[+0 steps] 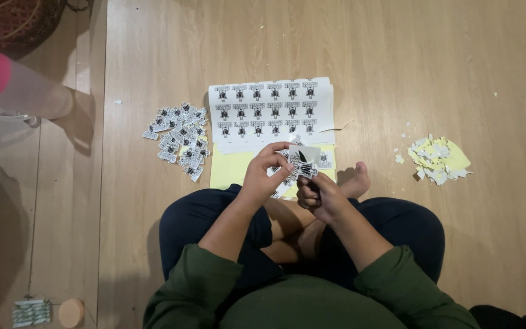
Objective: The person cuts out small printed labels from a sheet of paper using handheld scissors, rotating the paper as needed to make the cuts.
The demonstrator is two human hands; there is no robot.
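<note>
Sitting cross-legged on the floor, I pinch a small cut sticker with both hands, left hand and right hand, just below the sticker sheet. Left of the sheet lies a pile of cut stickers, right of it a scrap heap; most rows look uncut.

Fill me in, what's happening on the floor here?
A person sits cross-legged on a wooden floor, looking down at their hands. The left hand and right hand together hold a small printed sticker piece above the lap. Just ahead lies a stack of printed sticker sheets over a yellow sheet. A pile of cut-out stickers sits to the left, and a heap of paper scraps to the right.
</note>
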